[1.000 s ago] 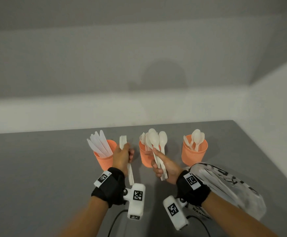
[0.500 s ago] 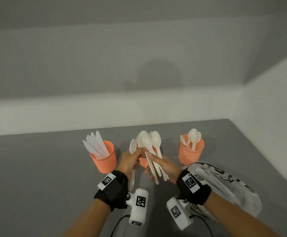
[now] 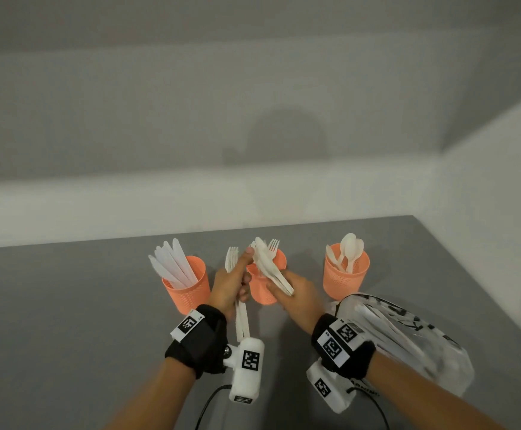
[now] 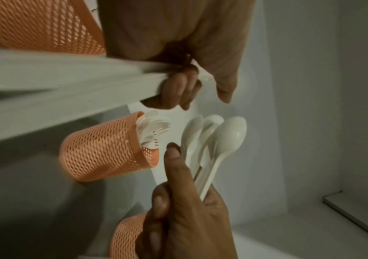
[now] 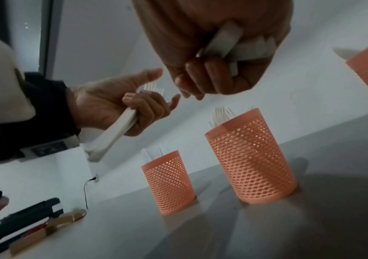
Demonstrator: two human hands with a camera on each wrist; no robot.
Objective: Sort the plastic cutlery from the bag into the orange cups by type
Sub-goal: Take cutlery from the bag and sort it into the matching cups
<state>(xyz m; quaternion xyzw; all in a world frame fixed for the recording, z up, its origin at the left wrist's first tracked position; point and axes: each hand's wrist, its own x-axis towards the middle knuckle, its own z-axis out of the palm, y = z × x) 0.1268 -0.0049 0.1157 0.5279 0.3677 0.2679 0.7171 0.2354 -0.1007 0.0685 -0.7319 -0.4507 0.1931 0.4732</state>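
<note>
Three orange mesh cups stand in a row. The left cup [image 3: 188,287] holds knives, the middle cup [image 3: 267,290] forks [image 4: 154,129], the right cup [image 3: 346,274] spoons. My left hand [image 3: 231,280] grips a bundle of white forks [image 3: 232,259] just left of the middle cup, and its thumb reaches toward the spoons. My right hand [image 3: 296,293] grips several white spoons [image 3: 268,265] by their handles, their bowls [image 4: 222,136] tilted left over the middle cup. The clear plastic bag [image 3: 408,339] lies beside my right wrist with more cutlery inside.
The grey table [image 3: 67,321] ends at white walls behind and to the right. In the right wrist view, dark flat items [image 5: 23,222] and a brown object [image 5: 50,229] lie far off to the left, near a thin cable [image 5: 86,191].
My hands have come together in front of the middle cup. The spoons have tipped left over that cup, and my left thumb has stretched out toward them.
</note>
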